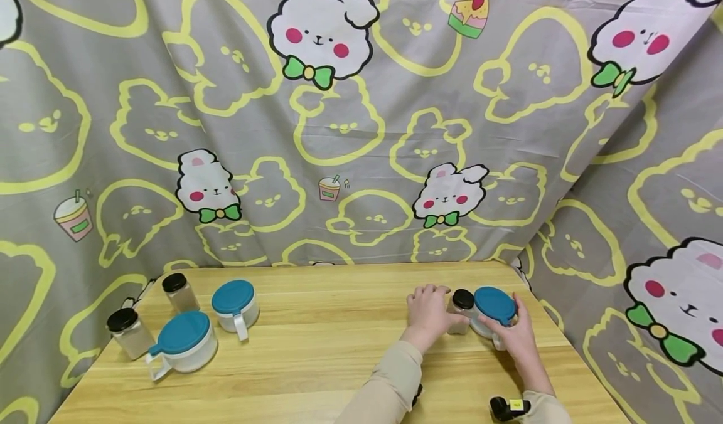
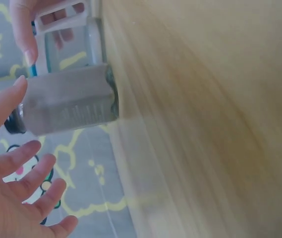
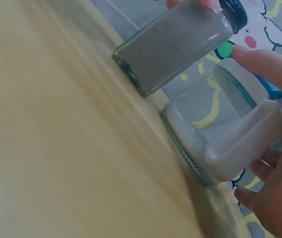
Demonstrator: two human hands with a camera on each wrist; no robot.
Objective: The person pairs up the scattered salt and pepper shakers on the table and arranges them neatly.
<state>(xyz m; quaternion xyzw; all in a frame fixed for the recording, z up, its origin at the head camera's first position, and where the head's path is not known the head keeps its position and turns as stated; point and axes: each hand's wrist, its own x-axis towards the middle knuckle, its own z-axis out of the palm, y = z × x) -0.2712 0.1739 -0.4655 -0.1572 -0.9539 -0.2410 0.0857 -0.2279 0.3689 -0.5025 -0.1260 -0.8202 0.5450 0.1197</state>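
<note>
A square glass spice jar [image 1: 458, 323] with a black lid stands upright on the right part of the table, its contents greyish. Left of it is my left hand [image 1: 428, 314], fingers spread apart; the left wrist view shows the thumb [image 2: 14, 96] right at the jar's side near the lid, the other fingers away from the glass. Close beside the spice jar sits a clear container [image 3: 215, 119] with a blue lid [image 1: 494, 305] and a white handle. My right hand [image 1: 516, 333] reaches round this container, thumb near the lid and fingers curled on the far side.
At the table's left stand two more black-lidded spice jars [image 1: 131, 336] and two blue-lidded containers [image 1: 192, 352] with white handles. A patterned grey curtain [image 1: 350, 129] hangs behind and at both sides. A black strap device [image 1: 508, 408] is on the right wrist.
</note>
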